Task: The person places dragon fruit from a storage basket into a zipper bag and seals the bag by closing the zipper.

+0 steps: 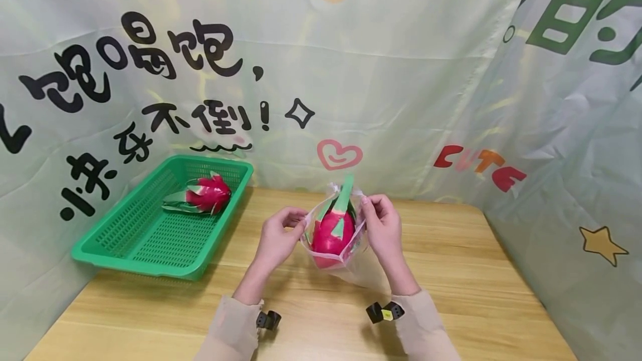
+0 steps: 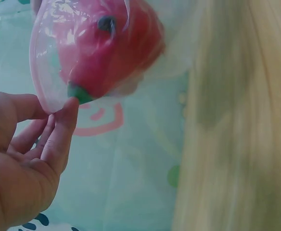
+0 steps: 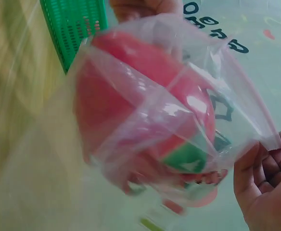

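A red dragon fruit with long green leaf tips sits inside a clear plastic bag with a pinkish rim. My left hand pinches the bag's rim on the left between thumb and fingers, as the left wrist view shows up close. Opposite it, my right hand pinches the rim on the right side. The bag's mouth is spread between the two hands, and the fruit's leaves stick up out of it. Its loose lower part hangs toward the wooden table.
At the left stands a green perforated basket with a second dragon fruit lying in it, leaves pointing left. Printed fabric walls off the table's back and sides.
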`<act>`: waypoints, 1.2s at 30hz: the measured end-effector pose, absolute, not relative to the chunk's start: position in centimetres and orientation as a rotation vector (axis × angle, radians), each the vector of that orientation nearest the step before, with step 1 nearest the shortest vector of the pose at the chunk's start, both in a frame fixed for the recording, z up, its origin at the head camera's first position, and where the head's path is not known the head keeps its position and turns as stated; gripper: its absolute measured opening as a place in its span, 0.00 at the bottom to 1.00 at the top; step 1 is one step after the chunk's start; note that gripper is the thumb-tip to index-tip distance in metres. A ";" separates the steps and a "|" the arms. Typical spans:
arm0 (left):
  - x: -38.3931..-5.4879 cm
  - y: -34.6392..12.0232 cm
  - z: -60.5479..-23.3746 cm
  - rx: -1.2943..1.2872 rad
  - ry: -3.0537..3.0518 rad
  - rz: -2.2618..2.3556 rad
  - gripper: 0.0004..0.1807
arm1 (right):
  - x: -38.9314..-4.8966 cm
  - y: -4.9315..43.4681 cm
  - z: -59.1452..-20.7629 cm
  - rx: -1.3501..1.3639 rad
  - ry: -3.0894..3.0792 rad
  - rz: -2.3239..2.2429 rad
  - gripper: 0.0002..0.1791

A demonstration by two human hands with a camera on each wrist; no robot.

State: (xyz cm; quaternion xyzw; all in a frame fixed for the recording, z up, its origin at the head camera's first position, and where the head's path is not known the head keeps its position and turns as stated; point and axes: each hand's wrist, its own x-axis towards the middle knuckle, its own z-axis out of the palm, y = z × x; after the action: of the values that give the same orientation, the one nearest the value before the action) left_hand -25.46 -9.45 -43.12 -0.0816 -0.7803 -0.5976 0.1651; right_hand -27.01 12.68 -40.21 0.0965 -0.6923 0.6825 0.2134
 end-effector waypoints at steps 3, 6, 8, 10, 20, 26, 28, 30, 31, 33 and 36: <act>-25.2 -9.5 -42.5 -0.236 -2.157 -1.697 0.09 | -27.2 12.9 -40.3 0.247 -1.923 1.888 0.12; -24.9 -9.5 -41.9 -0.248 -2.109 -1.696 0.09 | -27.2 13.1 -40.2 0.241 -1.922 1.903 0.12; -24.6 -9.5 -41.4 -0.260 -2.086 -1.699 0.09 | -27.2 13.1 -40.2 0.248 -1.926 1.906 0.11; -24.4 -9.5 -41.1 -0.270 -2.064 -1.707 0.09 | -27.2 13.1 -40.2 0.248 -1.932 1.900 0.11; -23.9 -9.5 -40.0 -0.251 -1.857 -1.787 0.10 | -27.1 13.2 -39.9 0.255 -1.902 1.919 0.12; -23.2 -9.6 -39.1 -0.263 -1.794 -1.779 0.09 | -26.6 13.1 -39.3 0.283 -1.844 1.955 0.13; -23.0 -9.7 -38.8 -0.282 -1.770 -1.774 0.09 | -26.4 13.2 -39.0 0.301 -1.826 1.952 0.13; -22.9 -9.8 -38.6 -0.296 -1.755 -1.774 0.09 | -26.2 13.2 -38.8 0.311 -1.820 1.943 0.13; -22.9 -9.8 -38.5 -0.298 -1.754 -1.775 0.09 | -26.1 13.2 -38.7 0.310 -1.827 1.938 0.13; -22.9 -9.9 -38.6 -0.285 -1.771 -1.773 0.09 | -26.1 13.2 -38.6 0.304 -1.860 1.926 0.12; -23.0 -9.9 -39.0 -0.261 -1.849 -1.750 0.09 | -26.1 13.3 -38.7 0.296 -1.957 1.888 0.11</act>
State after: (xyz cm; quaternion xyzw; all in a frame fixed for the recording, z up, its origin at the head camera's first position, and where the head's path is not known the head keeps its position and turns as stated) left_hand -23.03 -9.91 -38.96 -0.0977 -0.6921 -0.6551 0.2868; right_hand -26.11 13.34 -38.68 0.1060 -0.7007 0.6761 0.2017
